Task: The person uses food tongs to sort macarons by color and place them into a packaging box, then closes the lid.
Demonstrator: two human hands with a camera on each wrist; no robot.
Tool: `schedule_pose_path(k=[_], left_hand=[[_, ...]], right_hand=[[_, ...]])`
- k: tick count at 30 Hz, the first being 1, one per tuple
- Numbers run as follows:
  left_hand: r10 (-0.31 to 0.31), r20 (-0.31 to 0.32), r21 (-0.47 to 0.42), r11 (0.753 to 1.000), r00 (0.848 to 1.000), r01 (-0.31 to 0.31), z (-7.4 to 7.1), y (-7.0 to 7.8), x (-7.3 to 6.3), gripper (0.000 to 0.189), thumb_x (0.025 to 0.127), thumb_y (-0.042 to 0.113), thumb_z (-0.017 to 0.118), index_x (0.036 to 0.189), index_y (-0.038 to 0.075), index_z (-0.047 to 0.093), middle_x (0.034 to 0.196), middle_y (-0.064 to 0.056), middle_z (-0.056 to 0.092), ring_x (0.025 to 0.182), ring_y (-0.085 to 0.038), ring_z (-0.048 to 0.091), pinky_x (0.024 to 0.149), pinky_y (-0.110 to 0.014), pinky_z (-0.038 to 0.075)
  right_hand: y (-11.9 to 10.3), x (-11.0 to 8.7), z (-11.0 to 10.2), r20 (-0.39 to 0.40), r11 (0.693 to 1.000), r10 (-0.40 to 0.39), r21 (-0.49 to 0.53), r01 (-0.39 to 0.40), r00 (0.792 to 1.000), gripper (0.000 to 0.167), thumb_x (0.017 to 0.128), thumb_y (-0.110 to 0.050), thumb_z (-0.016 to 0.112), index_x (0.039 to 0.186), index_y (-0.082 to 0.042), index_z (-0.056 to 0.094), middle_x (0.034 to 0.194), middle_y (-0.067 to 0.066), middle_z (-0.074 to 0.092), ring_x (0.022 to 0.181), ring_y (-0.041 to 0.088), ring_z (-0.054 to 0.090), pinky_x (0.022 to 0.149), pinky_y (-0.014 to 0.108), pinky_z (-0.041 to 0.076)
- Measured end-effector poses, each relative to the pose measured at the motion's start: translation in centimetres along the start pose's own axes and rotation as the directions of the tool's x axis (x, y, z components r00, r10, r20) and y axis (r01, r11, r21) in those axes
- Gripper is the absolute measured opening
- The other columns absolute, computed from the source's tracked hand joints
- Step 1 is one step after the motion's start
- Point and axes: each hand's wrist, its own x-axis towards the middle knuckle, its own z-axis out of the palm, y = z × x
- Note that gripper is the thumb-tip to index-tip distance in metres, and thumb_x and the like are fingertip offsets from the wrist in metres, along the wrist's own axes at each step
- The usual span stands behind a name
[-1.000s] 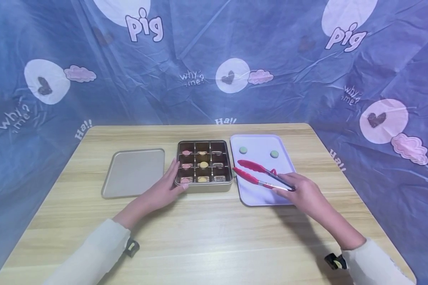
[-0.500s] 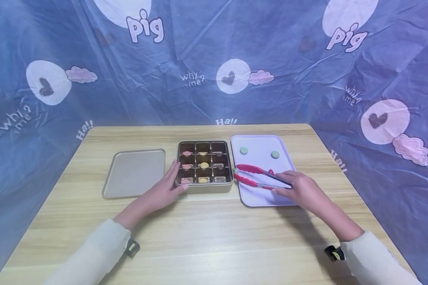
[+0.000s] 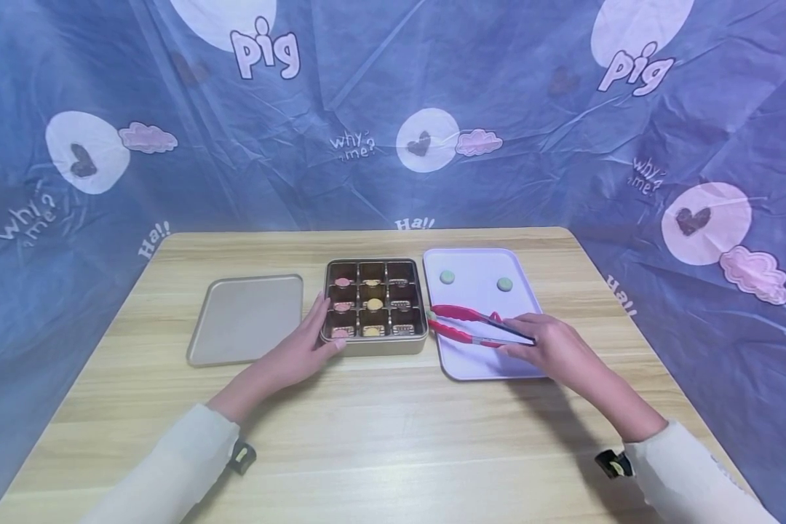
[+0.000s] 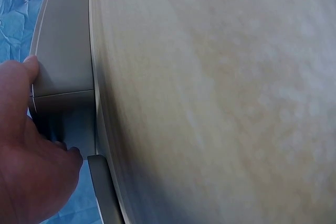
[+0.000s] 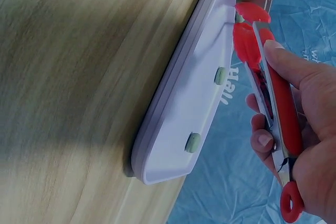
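Observation:
My left hand [image 3: 301,348] grips the left front corner of a bronze square tin [image 3: 381,348], thumb at the front rim and fingers along the side. Dividers split the tin into compartments: pink macarons [image 3: 343,282] line the left column, yellow macarons [image 3: 375,304] the middle one, and the right column shows only its ridged liner. In my right hand [image 3: 557,349] are red-tipped tongs [image 5: 283,108], thumb on one arm and fingers curled round the other. Their tips, at the tin's right wall, have a green macaron [image 3: 431,315] between them, mostly hidden in the right wrist view.
A lilac tray [image 3: 471,364] lies right of the tin under the tongs, bearing two green macarons [image 3: 505,284], both toward its back. Left of the tin lies a flat bronze lid [image 3: 245,320]. A blue printed cloth [image 3: 367,189] hangs behind the wooden table [image 3: 367,451].
The tongs have lowered slightly and their tips have drawn closer together, onto the green macaron by the tin's right wall. My left hand stays on the tin's corner.

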Motion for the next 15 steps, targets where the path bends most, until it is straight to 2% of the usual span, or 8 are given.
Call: schedule_pose_path(k=[15], left_hand=[[-0.002, 0.0, -0.003, 1.0, 1.0, 0.002, -0.04, 0.08, -0.08, 0.092, 0.1, 0.062, 0.046, 0.162, 0.024, -0.011, 0.169, -0.005, -0.018, 0.155, -0.039, 0.008, 0.124, -0.058, 0.015]], right_hand=[[0.35, -0.66, -0.32, -0.066, 1.0, 0.002, 0.028, 0.0, 0.998, 0.052, 0.075, -0.02, 0.089, 0.12, 0.002, 0.073, 0.109, 0.019, 0.074, 0.1, 0.038, 0.07, 0.083, 0.056, 0.059]])
